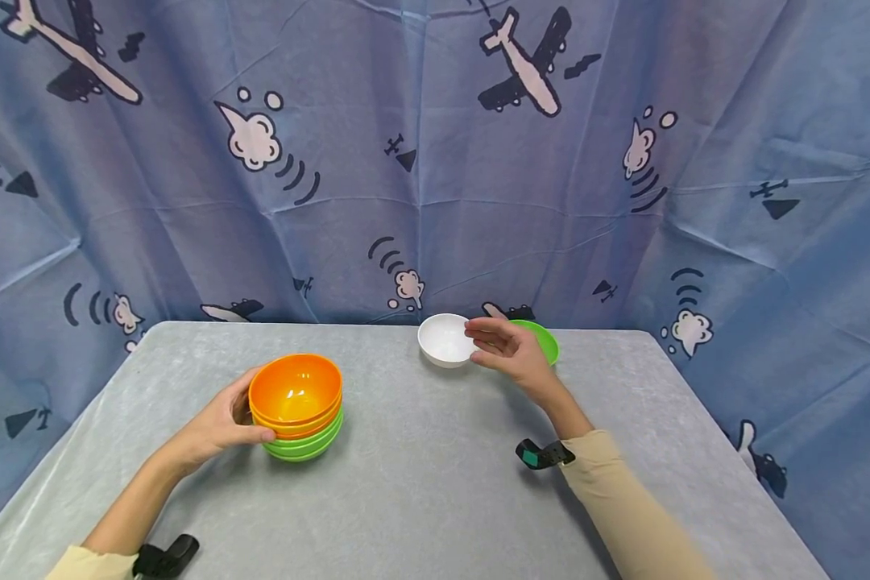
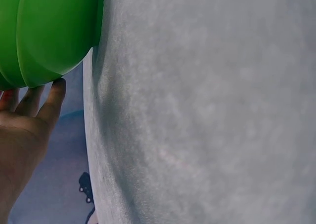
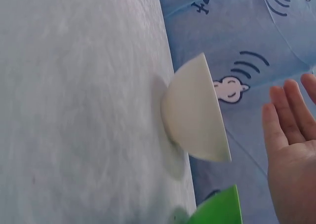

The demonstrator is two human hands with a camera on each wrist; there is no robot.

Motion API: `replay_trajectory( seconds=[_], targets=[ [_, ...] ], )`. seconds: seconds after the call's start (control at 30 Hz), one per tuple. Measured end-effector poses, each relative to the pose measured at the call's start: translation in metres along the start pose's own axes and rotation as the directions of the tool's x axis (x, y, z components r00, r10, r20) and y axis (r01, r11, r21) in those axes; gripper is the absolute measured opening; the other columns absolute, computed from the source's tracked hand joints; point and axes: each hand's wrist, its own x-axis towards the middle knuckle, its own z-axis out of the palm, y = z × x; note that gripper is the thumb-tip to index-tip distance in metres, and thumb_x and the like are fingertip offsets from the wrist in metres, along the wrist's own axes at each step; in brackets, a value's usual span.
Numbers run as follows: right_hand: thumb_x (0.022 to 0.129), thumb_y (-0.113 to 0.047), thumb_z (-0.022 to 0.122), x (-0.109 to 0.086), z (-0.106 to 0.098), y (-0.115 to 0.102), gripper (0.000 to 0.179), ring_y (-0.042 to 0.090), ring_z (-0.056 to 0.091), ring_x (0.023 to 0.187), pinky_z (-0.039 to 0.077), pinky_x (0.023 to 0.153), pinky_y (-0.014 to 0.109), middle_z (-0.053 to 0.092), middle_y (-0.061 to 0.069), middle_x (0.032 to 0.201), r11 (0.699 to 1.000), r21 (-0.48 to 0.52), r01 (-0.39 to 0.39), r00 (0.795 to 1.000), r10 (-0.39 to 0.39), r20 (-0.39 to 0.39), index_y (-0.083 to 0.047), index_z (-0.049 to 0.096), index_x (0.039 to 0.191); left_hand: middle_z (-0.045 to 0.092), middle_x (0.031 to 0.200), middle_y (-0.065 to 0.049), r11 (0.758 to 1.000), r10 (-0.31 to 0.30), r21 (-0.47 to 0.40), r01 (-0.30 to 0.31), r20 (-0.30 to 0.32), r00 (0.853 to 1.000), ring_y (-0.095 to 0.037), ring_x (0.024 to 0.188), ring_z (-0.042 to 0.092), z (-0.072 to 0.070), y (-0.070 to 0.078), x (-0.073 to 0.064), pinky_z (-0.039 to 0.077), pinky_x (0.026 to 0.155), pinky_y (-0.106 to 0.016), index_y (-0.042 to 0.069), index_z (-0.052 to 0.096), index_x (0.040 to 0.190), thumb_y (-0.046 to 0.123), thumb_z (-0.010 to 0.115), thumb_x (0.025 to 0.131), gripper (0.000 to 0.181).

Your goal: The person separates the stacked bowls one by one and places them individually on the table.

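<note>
On the left of the table, orange bowls (image 1: 296, 395) are nested on top of green bowls (image 1: 306, 448) in one stack. My left hand (image 1: 217, 419) grips this stack from its left side, thumb at the front and fingers behind. In the left wrist view its fingertips rest against a green bowl (image 2: 57, 31). Toward the far edge stands a white bowl (image 1: 444, 341), upright. Beside its right rim is my right hand (image 1: 518, 354), fingers extended and holding nothing. Partly hidden behind that hand is another green bowl (image 1: 548, 342), whose rim also shows in the right wrist view.
A light grey cloth covers the table (image 1: 420, 483). Right behind its far edge hangs a blue curtain (image 1: 362, 161) printed with planes and clouds. Black wrist devices (image 1: 544, 453) are worn on both forearms.
</note>
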Motion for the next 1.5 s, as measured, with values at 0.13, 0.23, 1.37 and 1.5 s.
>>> replay_trajectory(
  seconds=[0.13,0.23,1.37,1.5],
  targets=[
    [0.085,0.01,0.077,0.005,0.011,0.001,0.054,0.041,0.052,0.128,0.041,0.106,0.045,0.048,0.04,0.136,0.999,0.045,-0.003,1.0,0.002,0.021,0.014,0.054,0.134,0.049,0.146,-0.007,1.0,0.004,-0.005,-0.004,-0.001,1.0,-0.014,0.129,0.049,0.0,0.0,0.001,0.04,0.102,-0.022,0.0,0.032,0.154,0.002,0.076,0.085,0.082],
    [0.084,0.01,0.077,0.01,0.021,0.002,0.055,0.042,0.052,0.128,0.041,0.106,0.046,0.05,0.037,0.136,0.998,0.062,-0.003,0.999,0.0,0.046,0.014,0.055,0.134,0.049,0.146,-0.007,1.0,0.01,-0.009,-0.009,0.005,1.0,-0.015,0.128,0.05,0.0,0.001,0.001,0.04,0.102,-0.023,0.0,0.032,0.154,0.0,0.076,0.085,0.082],
    [0.078,0.019,0.076,0.046,0.167,0.016,0.079,0.032,0.047,0.134,0.039,0.109,0.042,0.047,0.021,0.147,0.988,0.143,-0.064,0.939,0.011,0.343,0.006,0.042,0.149,0.049,0.145,-0.011,1.0,0.007,0.013,-0.007,0.0,1.0,-0.015,0.128,0.05,0.0,0.002,0.001,0.04,0.102,-0.023,0.0,0.034,0.153,0.004,0.078,0.085,0.08],
    [0.08,0.013,0.08,0.048,0.174,0.019,0.08,0.022,0.048,0.134,0.039,0.109,0.038,0.048,0.015,0.149,0.988,0.131,-0.086,0.93,0.032,0.365,0.005,0.041,0.15,0.05,0.144,-0.01,1.0,0.008,0.013,-0.008,0.001,1.0,-0.015,0.128,0.05,0.0,0.002,0.001,0.041,0.101,-0.024,0.001,0.034,0.153,0.005,0.078,0.086,0.08]
  ],
)
